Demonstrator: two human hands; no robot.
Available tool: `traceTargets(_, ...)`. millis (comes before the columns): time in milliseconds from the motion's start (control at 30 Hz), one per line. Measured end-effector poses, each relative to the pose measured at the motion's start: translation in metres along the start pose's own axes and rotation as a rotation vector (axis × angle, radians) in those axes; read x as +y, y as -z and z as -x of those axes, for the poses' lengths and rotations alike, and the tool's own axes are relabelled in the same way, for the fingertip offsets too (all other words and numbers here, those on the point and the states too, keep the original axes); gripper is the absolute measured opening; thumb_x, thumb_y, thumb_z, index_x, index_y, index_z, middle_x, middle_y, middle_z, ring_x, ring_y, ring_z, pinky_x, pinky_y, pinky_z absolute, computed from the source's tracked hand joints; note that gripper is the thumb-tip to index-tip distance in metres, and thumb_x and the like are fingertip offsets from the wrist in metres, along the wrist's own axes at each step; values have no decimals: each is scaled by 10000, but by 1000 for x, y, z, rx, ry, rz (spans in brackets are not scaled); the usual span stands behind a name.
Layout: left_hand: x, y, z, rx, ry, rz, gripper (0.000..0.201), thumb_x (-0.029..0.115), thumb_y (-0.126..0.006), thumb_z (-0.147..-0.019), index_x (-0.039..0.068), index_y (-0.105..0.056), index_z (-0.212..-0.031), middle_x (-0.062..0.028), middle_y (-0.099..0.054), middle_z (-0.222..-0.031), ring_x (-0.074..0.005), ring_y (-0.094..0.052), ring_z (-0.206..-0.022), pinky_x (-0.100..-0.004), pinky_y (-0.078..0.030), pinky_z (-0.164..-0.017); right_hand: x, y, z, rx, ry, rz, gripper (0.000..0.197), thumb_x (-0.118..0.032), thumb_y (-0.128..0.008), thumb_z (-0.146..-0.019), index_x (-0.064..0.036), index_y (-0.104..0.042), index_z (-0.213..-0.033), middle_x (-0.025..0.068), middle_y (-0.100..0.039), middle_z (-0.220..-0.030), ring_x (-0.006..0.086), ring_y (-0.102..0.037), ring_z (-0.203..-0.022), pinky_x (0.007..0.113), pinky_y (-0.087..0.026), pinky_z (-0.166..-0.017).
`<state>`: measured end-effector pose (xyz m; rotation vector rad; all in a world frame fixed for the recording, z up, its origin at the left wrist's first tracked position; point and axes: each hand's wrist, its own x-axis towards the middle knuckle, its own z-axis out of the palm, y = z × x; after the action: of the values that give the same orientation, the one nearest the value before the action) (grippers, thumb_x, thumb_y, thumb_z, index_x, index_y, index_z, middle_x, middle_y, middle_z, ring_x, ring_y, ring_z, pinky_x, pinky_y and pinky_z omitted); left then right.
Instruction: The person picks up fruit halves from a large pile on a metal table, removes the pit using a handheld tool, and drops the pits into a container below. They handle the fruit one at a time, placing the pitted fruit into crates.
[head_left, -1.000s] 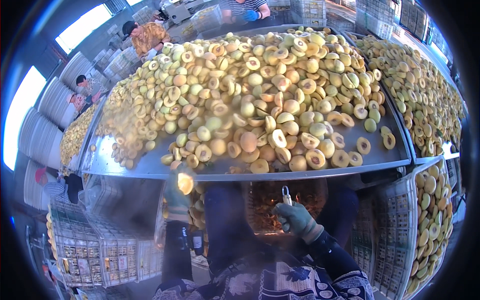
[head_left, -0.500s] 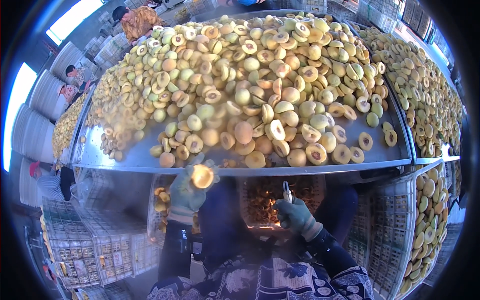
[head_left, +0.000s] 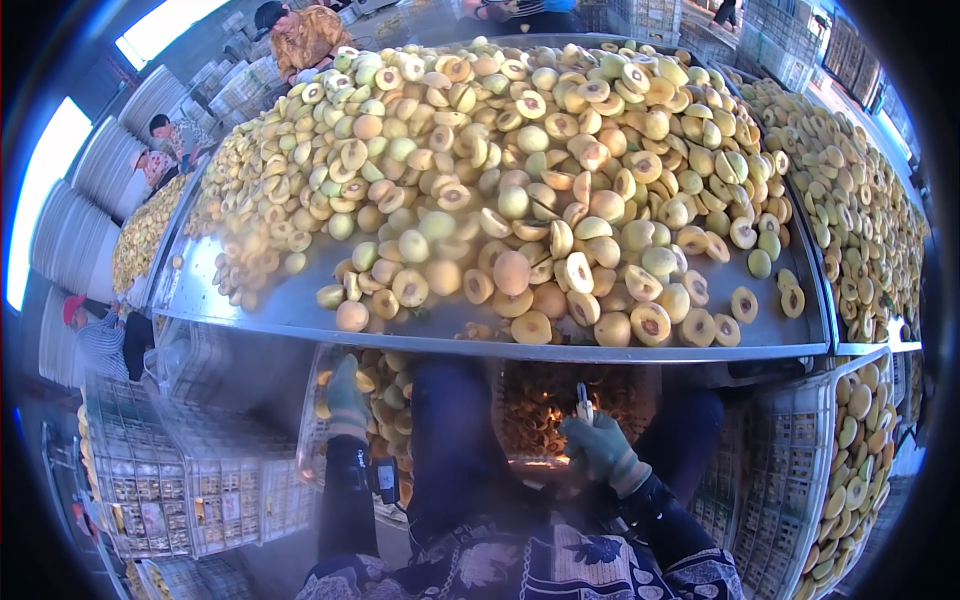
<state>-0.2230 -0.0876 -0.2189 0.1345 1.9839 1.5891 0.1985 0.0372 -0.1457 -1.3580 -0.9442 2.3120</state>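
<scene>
Low at the left, my gloved left hand (head_left: 347, 402) reaches over a crate of yellow peach-like halves (head_left: 388, 400) below the table edge. Its fingers look stretched out, somewhat blurred, with a fruit piece (head_left: 366, 382) right beside them. In front of my lap, my gloved right hand (head_left: 603, 452) is closed around a small tool (head_left: 584, 403) with a pale handle and a narrow metal tip pointing up. Past both hands, a big heap of halved fruit (head_left: 470, 190), many showing brown centres, covers much of the metal table (head_left: 300, 318).
A crate of brownish scraps (head_left: 535, 415) stands between my knees. Tall crates of fruit (head_left: 850, 460) are at my right, plastic crates (head_left: 190, 490) at my left. The table's raised front rim (head_left: 480, 347) crosses above my hands. Several people work around the tables, one in orange (head_left: 305, 42).
My left hand, which held a hollowed fruit half at the table edge, has moved left and down to the crate. The right hand keeps the tool and shifts slightly. The view has tilted a little.
</scene>
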Motion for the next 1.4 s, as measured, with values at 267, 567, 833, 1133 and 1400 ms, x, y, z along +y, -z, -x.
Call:
traceTargets(267, 56, -52, 35, -47, -196, 317, 227, 240, -561, -919, 86, -534, -754, 60, -457, -597, -35, -366, -429, -205, -286, -388, -1, -1, -8, 34, -46, 79, 136, -170, -642, -842, -56, -572, -813, 18, -560, -636, 98, -509, -497, 229, -398, -433)
traceTargets(567, 107, -152, 0, -28, -996, -1075, 386, 297, -651, -756, 97, -631, -1086, -198, -636, -1027, -339, -608, -943, -423, -473, -840, 1, -16, -12, 34, -5, 20, 98, -132, -582, -862, -61, -540, -807, -6, -522, -624, 76, -464, -471, 220, -366, -403)
traceTargets(833, 115, -146, 4, -226, -743, -991, 373, 380, -726, -691, 44, -668, -841, -133, -672, -807, -239, -647, -710, -328, -507, -675, 4, -17, -7, 7, 69, 47, 85, -135, -594, -866, -64, -556, -893, -29, -539, -698, 48, -489, -570, 205, -400, -483)
traceTargets(1133, 91, -171, 134, -764, -589, -87, 240, 218, -683, -819, 4, -626, -913, -47, -655, -865, -110, -593, -771, -252, -492, -691, -50, -84, 15, -13, 491, 292, 187, -142, -634, -867, -41, -547, -998, -32, -561, -766, 42, -524, -648, 212, -455, -579)
traceTargets(1400, 95, -191, 212, -940, 70, 558, 566, 377, -401, -964, -65, -377, -1317, -280, -511, -1217, -354, -540, -1109, -419, -450, -959, -45, -66, 36, 22, 750, 288, 263, -137, -646, -848, -21, -553, -1065, 51, -644, -853, 129, -605, -755, 298, -495, -682)
